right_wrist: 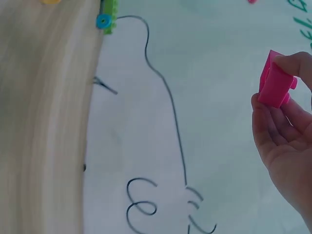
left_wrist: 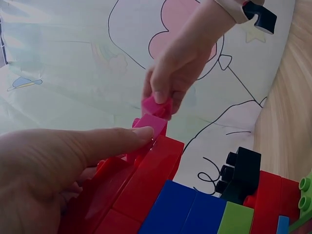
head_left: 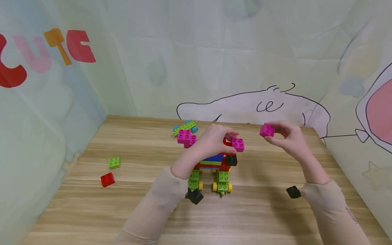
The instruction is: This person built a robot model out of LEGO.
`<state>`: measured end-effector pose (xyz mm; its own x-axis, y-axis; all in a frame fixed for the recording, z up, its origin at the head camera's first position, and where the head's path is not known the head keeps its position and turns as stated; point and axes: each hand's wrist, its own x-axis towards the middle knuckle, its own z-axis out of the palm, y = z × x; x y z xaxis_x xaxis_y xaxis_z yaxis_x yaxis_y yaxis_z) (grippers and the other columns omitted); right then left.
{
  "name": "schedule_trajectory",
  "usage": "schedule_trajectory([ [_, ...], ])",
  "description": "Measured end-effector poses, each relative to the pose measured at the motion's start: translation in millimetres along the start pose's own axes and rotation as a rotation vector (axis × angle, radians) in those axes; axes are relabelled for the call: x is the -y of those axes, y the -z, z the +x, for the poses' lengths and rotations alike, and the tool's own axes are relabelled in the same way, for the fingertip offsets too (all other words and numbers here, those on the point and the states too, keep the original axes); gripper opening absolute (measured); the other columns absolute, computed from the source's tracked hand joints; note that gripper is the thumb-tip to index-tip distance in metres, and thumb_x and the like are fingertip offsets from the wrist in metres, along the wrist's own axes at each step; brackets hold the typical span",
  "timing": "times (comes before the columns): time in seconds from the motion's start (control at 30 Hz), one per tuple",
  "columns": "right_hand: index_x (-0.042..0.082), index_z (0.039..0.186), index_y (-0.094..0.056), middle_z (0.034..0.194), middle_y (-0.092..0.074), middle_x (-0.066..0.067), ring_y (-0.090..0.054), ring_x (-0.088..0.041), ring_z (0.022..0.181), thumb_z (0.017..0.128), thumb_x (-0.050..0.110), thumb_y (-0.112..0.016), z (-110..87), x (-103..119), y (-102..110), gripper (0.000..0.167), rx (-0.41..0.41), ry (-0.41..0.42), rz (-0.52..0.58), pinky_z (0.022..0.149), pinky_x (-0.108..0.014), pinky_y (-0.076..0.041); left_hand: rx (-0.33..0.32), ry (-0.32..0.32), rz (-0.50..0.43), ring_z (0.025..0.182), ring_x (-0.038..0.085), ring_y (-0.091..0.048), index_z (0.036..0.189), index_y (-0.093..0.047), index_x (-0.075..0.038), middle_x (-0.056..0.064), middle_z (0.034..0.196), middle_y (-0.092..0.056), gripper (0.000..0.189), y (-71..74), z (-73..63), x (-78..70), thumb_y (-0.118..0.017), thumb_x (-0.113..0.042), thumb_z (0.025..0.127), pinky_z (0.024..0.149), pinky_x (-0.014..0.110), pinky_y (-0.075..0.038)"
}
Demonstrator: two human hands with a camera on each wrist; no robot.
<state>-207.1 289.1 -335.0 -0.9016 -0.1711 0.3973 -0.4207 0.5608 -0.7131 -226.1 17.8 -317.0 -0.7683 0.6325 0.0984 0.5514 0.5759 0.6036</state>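
On the table stands a toy brick figure, its body of blue bricks (head_left: pixel 215 158), red bricks (left_wrist: pixel 156 168) and lime pieces, with lime legs (head_left: pixel 223 177) and yellow wheels. My left hand (head_left: pixel 211 143) reaches over its top and pinches a pink brick (head_left: pixel 238 144) at the right end, thumb on its near side. Part of the body is hidden behind this hand. To the right, my right hand (head_left: pixel 288 137) holds another pink brick (right_wrist: pixel 277 85) in the air between thumb and fingers, apart from the figure. More pink bricks (head_left: pixel 184 136) top the figure's left end.
At the left lie a loose lime brick (head_left: pixel 114 162) and a red brick (head_left: pixel 107 179). Behind the figure is a lime base with blue wheels (head_left: pixel 185 127). A black brick (head_left: pixel 231 160) juts from the figure's right side. Printed cloth walls (head_left: pixel 196 61) surround the wooden table (head_left: pixel 245 217).
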Motion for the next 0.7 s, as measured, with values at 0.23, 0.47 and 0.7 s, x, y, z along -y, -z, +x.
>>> schedule_trajectory([
  [0.23, -0.009, 0.115, -0.064, 0.098, -0.064, 0.019, -0.06, -0.002, 0.089, 0.079, -0.01, -0.073, 0.8, 23.7, -11.1, 0.037, 0.067, 0.07, 0.057, 0.082, -0.008, -0.048, 0.0, -0.014, -0.009, 0.109, 0.016, -0.066, 0.13, -0.063, -0.01, 0.005, 0.12, -0.07, 0.052, 1.2, -0.4, 0.9, -0.08, -0.022, 0.083, 0.095, 0.027, -0.053],
  [0.47, -0.007, 0.113, -0.065, 0.104, -0.064, 0.019, -0.06, -0.002, 0.094, 0.078, -0.01, -0.073, 3.2, 30.7, -20.8, 0.036, 0.143, 0.141, 0.047, 0.087, -0.01, -0.049, 0.004, -0.014, -0.025, 0.108, 0.016, -0.066, 0.128, -0.064, -0.01, 0.004, 0.119, -0.07, 0.05, 2.3, -0.5, 1.0, -0.08, -0.022, 0.082, 0.093, 0.027, -0.053],
  [0.7, -0.006, 0.114, -0.066, 0.107, -0.065, 0.015, -0.062, -0.001, 0.095, 0.076, -0.013, -0.073, 5.4, 30.5, -27.3, 0.039, 0.192, 0.206, 0.076, 0.089, -0.012, -0.049, 0.001, 0.003, -0.01, 0.109, 0.016, -0.065, 0.128, -0.065, -0.01, 0.004, 0.12, -0.07, 0.052, 3.5, 0.4, 0.9, -0.081, -0.025, 0.081, 0.093, 0.027, -0.054],
])
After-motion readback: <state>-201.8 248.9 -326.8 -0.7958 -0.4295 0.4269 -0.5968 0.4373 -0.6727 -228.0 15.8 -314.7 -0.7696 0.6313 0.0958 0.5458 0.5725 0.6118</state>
